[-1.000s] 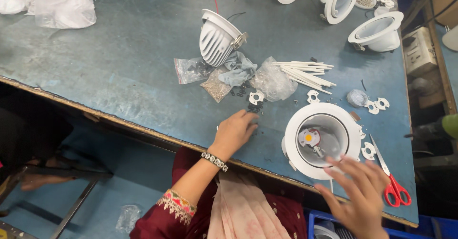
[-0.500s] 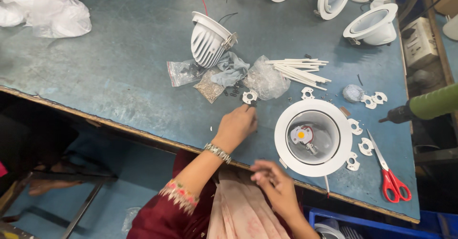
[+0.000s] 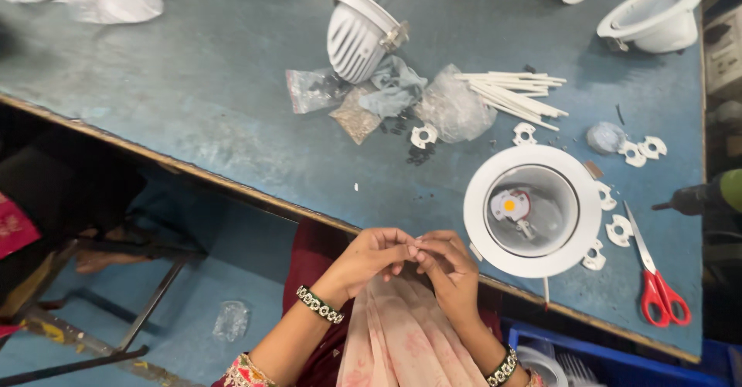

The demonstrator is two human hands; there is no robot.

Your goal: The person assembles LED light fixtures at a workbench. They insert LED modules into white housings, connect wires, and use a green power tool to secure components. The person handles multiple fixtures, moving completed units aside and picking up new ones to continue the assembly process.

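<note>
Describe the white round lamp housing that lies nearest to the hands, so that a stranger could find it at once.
Start at the blue table and follow its near edge to the right, past the two hands. The lamp housing lies there face up, a wide white ring with red scissors to its right. Unlike the other white housings, its open bowl shows a small yellow chip inside.

The two hands, left hand (image 3: 371, 255) and right hand (image 3: 448, 267), meet just off the near edge of the table (image 3: 193, 93). On the table, to their right, sits a round lamp housing (image 3: 533, 211). Scissors (image 3: 655, 279) lie right of it. Thin sticks (image 3: 514, 93) lie behind it.
</note>
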